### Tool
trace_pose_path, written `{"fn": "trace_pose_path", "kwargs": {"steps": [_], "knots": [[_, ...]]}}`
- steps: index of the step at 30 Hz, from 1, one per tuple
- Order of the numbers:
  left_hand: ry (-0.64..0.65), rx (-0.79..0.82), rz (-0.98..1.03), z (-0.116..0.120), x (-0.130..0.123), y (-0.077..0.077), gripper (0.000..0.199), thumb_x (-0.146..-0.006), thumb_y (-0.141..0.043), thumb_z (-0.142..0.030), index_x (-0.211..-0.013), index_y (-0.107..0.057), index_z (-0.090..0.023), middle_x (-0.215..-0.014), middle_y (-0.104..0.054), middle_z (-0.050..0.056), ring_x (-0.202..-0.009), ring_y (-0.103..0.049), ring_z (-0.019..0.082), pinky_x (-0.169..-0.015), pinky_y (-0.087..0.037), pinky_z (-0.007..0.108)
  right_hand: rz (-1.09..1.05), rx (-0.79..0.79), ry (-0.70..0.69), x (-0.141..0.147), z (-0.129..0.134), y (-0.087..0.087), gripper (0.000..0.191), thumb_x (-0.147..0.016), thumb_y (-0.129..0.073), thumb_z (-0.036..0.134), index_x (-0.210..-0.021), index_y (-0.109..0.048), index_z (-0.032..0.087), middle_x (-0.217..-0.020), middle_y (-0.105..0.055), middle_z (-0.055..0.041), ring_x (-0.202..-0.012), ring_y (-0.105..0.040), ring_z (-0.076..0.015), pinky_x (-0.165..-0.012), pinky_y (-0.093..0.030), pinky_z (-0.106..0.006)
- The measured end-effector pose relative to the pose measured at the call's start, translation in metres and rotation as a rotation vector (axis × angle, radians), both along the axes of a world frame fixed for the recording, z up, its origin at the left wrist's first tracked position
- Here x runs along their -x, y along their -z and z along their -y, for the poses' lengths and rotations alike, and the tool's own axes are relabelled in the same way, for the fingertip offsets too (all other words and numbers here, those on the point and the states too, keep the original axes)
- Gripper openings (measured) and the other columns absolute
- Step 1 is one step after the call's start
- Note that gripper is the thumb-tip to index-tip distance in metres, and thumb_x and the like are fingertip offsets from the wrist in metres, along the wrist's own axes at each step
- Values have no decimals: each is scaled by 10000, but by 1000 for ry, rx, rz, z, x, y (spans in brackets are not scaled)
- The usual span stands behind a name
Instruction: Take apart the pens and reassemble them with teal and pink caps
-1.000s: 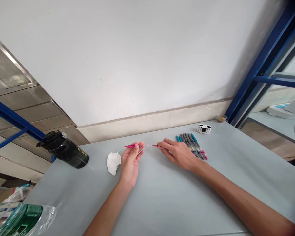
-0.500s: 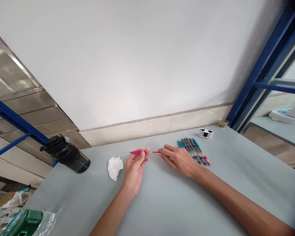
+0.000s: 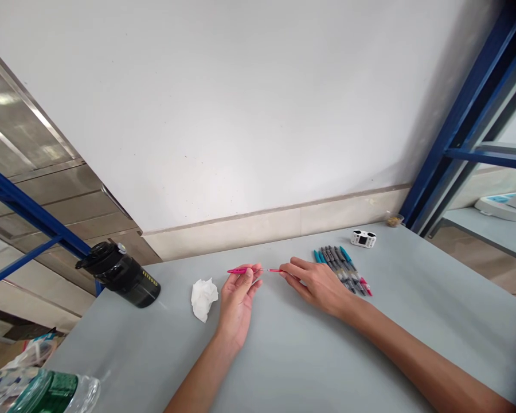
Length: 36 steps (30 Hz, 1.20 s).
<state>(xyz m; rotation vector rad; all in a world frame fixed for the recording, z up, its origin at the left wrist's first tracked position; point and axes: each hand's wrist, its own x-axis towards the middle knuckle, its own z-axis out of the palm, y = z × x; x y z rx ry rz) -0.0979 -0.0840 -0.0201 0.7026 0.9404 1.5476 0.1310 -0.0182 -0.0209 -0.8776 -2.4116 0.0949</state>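
Note:
Between the thumb and fingers of my left hand [image 3: 237, 295] is a pink pen barrel [image 3: 237, 271], its narrow end toward the left. A thin red ink refill [image 3: 274, 270] lies in line with the barrel, its clear tip end close to my left fingers. My right hand [image 3: 316, 284] pinches the refill's other end, which its fingers hide. Whether the tip touches the barrel's opening I cannot tell. Just beyond my right hand is a row of several pens [image 3: 341, 267] with teal, grey and pink parts, partly covered by that hand.
Crumpled white tissue [image 3: 204, 299] lies left of my left hand. A black bottle [image 3: 122, 275] is at the table's left edge, and a clear and green plastic container [image 3: 54, 393] is at lower left. Toward the back right are a white device [image 3: 363, 238] and a small clear cup [image 3: 394, 219].
The view has tilted slightly, so everything sits a little lower in the picture. Both hands keep nearly the same hold on the pen barrel and the refill.

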Motion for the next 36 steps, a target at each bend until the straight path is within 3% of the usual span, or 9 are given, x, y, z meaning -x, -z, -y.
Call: {"fn": "trace_pose_path", "kwargs": {"steps": [9,18,30,36], "knots": [[13,-3,-45,1,-2,-1,336,-903,-891,-428,-1132,-784,-207,-1349,-765,123,-1347,-673,289,-1089,-523,394,24,22,2,1,0,4,338,-1189,-361,356,-1260,-677,259,-950,-671,-34,-626,-514,-144,-584,-253,-311],[15,5,-52,1,-4,0,345,-887,-904,-433,-1122,-785,-210,-1323,-777,122,-1295,-704,289,-1080,-523,405,11,7,5,3,3,1,349,-1190,-359,357,-1173,-688,245,-894,-653,-27,-596,-491,-133,-575,-248,-309],[116,-15,-201,6,-13,1,327,-912,-875,-437,-1118,-805,-193,-1294,-783,154,-1291,-696,322,-1083,-529,451,31,-4,-14,8,11,-1,357,-1192,-351,363,-1165,-687,246,-870,-628,-17,-591,-472,-130,-549,-193,-314],[-13,-50,-163,4,-8,-2,322,-908,-878,-447,-1096,-791,-200,-1183,-789,109,-1153,-714,255,-1041,-537,416,5,12,-10,7,8,1,358,-1192,-367,419,-1148,-671,235,-901,-666,-39,-636,-542,-150,-570,-233,-311]]}}
